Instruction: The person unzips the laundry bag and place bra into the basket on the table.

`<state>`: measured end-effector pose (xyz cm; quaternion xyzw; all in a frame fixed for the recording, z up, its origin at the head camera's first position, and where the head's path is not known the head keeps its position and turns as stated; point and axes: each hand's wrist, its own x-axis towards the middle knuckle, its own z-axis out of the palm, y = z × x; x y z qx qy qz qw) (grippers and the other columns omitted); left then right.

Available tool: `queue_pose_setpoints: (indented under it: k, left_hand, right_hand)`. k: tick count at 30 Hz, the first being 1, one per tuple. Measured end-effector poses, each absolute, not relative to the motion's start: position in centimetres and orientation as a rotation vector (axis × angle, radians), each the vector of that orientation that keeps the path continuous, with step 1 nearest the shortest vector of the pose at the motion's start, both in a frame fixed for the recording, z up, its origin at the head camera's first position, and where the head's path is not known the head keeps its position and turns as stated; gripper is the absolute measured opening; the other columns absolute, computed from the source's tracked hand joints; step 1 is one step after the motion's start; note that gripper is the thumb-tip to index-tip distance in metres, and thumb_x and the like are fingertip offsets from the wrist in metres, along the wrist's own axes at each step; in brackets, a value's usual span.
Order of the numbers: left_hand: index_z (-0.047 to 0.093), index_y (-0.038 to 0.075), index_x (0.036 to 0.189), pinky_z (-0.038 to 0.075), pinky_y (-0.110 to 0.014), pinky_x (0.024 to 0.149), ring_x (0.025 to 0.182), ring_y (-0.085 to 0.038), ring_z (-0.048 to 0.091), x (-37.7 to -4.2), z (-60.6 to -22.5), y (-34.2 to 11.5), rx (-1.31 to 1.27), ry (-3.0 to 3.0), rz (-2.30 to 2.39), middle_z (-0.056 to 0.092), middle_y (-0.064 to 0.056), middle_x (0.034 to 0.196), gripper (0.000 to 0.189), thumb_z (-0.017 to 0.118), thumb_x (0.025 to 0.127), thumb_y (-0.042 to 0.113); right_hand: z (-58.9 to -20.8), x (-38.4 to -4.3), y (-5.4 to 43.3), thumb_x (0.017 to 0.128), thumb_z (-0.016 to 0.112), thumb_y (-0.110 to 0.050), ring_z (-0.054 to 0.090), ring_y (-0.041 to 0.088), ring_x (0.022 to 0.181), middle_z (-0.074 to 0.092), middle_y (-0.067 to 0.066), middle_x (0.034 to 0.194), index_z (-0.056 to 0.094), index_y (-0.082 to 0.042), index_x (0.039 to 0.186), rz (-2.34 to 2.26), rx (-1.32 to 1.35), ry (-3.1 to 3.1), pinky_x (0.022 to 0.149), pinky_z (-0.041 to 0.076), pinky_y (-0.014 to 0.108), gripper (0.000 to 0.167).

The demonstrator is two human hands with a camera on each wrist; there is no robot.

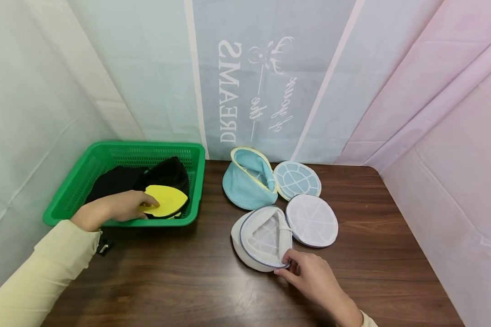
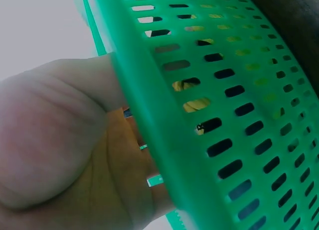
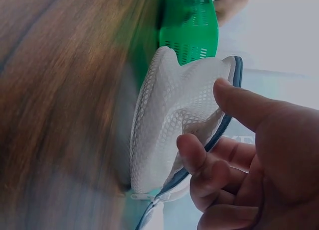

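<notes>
In the head view my left hand point(image 1: 124, 206) reaches over the near rim of the green basket point(image 1: 199, 181) and grips a yellow, pointed, cup-like piece with a dark edge point(image 1: 169, 198). The left wrist view shows that hand point(image 2: 55, 135) behind the basket rim, its fingertips hidden. My right hand point(image 1: 314, 276) pinches the zippered edge of a white mesh laundry bag point(image 1: 242, 247) between thumb and finger. Seen from the right wrist, the bag point(image 3: 157, 120) stands unzipped on the table, its dark zipper edge against the thumb. Its round white lid point(image 1: 312, 221) lies folded out to the right.
Behind the white bag stands an open light-blue mesh bag point(image 1: 241, 188) with yellow trim, its round lid point(image 1: 298, 180) laid out beside it. Black fabric pieces point(image 1: 118, 179) lie in the basket. A printed cloth point(image 1: 253, 27) hangs behind the brown wooden table point(image 1: 180, 281).
</notes>
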<state>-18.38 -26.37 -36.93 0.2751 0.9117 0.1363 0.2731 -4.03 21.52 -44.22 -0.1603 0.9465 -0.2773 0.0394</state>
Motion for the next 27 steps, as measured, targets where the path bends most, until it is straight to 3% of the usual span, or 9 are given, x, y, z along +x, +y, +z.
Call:
queue_pose_setpoints:
  k: [9, 14, 18, 27]
  left_hand:
    - [0.058, -0.007, 0.135, 0.053, -0.053, 0.092, 0.118, -0.045, 0.058, -18.4, -36.1, -26.5, 0.712, 2.446, 0.411, 0.06, -0.026, 0.13, 0.049, 0.073, 0.094, 0.015]
    - [0.056, -0.006, 0.138, 0.053, -0.053, 0.093, 0.119, -0.042, 0.059, -18.4, -35.4, -26.2, 0.706, 2.437, 0.438, 0.06, -0.024, 0.134, 0.05, 0.066, 0.101, 0.024]
    - [0.055, -0.005, 0.14, 0.053, -0.053, 0.093, 0.119, -0.039, 0.06, -18.2, -34.7, -25.7, 0.694, 2.456, 0.468, 0.058, -0.024, 0.137, 0.05, 0.06, 0.104, 0.029]
    - [0.058, 0.003, 0.14, 0.049, -0.058, 0.096, 0.122, -0.04, 0.058, -15.7, -33.1, -22.6, 0.679, 2.728, 0.525, 0.059, -0.019, 0.138, 0.048, 0.063, 0.103, 0.033]
  right_hand:
    - [-43.9, -4.1, 21.7, 0.082, 0.081, -0.048, 0.044, -0.008, 0.054, 0.049, -0.027, 0.063, 0.06, -0.033, 0.084, -0.832, -0.514, 2.897, 0.05, 0.037, 0.02, 0.026]
    - [-43.6, -4.2, 22.0, 0.081, 0.082, -0.048, 0.044, -0.008, 0.054, 0.049, -0.027, 0.064, 0.062, -0.03, 0.092, -0.809, -0.49, 2.899, 0.051, 0.038, 0.021, 0.029]
    - [-43.2, -4.3, 22.3, 0.082, 0.081, -0.05, 0.045, -0.008, 0.054, 0.05, -0.028, 0.066, 0.064, -0.028, 0.097, -0.784, -0.454, 2.902, 0.052, 0.039, 0.021, 0.032]
    - [-41.1, -5.4, 23.8, 0.085, 0.081, -0.042, 0.042, -0.006, 0.054, 0.049, -0.025, 0.067, 0.067, -0.025, 0.097, -0.679, -0.37, 3.016, 0.051, 0.038, 0.023, 0.026]
